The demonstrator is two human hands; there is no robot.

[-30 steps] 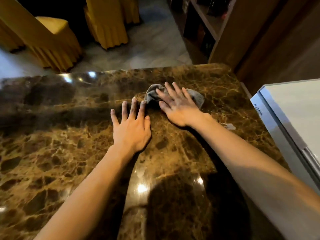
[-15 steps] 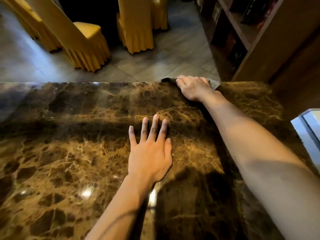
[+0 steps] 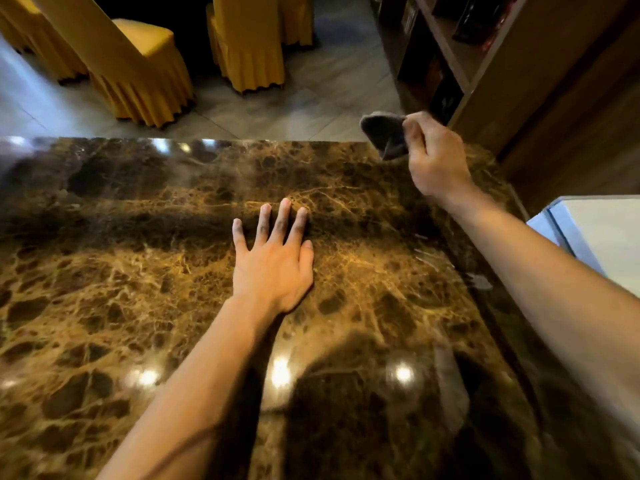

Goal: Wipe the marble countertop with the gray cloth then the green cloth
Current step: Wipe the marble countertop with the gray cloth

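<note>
The brown marble countertop fills most of the head view. My right hand is lifted over the counter's far right corner and is shut on the gray cloth, which hangs bunched from my fingers, off the surface. My left hand lies flat on the middle of the marble, palm down, fingers spread, holding nothing. No green cloth is in view.
Beyond the counter's far edge is a tiled floor with yellow-covered chairs. A wooden shelf unit stands at the far right. A white appliance top sits beside the counter's right edge. A small scrap lies near that edge.
My right hand pushed the gray cloth from the middle to the far edge, then lifted it off the marble toward the right corner. My left hand stayed flat on the counter.
</note>
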